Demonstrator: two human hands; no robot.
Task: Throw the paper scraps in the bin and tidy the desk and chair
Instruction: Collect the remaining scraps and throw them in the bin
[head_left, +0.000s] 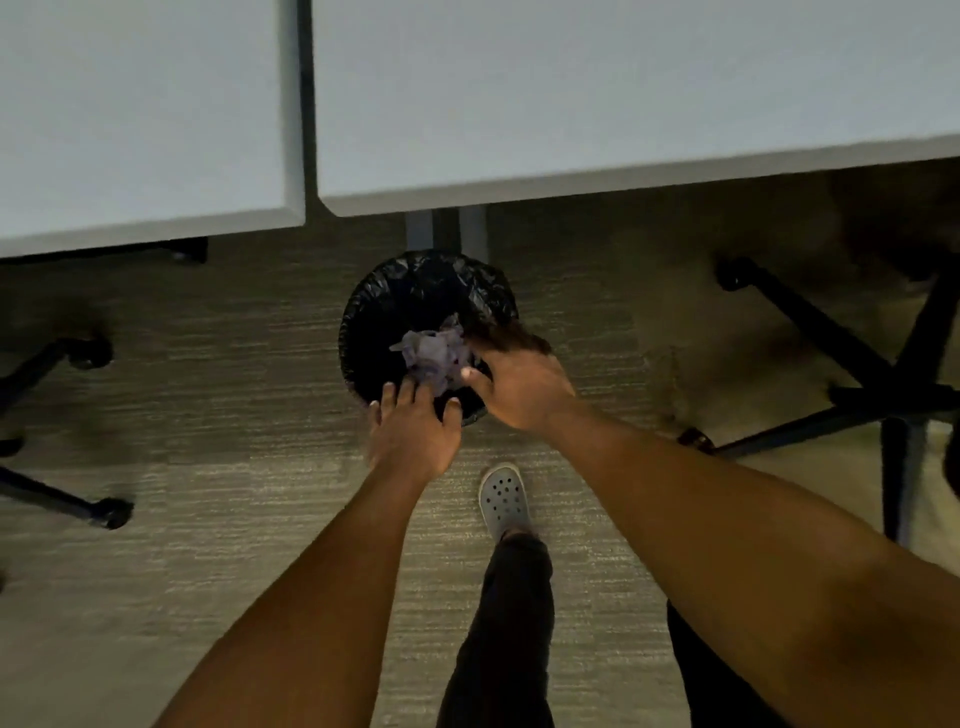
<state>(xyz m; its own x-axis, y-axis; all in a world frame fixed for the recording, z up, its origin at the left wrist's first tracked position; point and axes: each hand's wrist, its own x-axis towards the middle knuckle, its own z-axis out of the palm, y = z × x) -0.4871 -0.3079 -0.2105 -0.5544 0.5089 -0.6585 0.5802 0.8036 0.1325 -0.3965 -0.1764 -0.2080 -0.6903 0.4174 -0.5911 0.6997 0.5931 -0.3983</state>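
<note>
A round bin (410, 291) lined with a black bag stands on the carpet just under the desk's front edge. Crumpled pale paper scraps (434, 356) are over the bin's mouth, between my two hands. My left hand (413, 431) is over the bin's near rim with its fingers spread, fingertips at the paper's lower edge. My right hand (519, 387) is at the bin's right rim; its fingers are blurred and spread, beside the scraps. Whether either hand still touches the paper I cannot tell.
Two white desk tops (597, 104) (140, 114) fill the upper half, with a dark gap between them. A black chair base (893, 395) with castors stands at the right, another chair's legs (62, 358) at the left. My grey clog (504, 499) is on the carpet below the bin.
</note>
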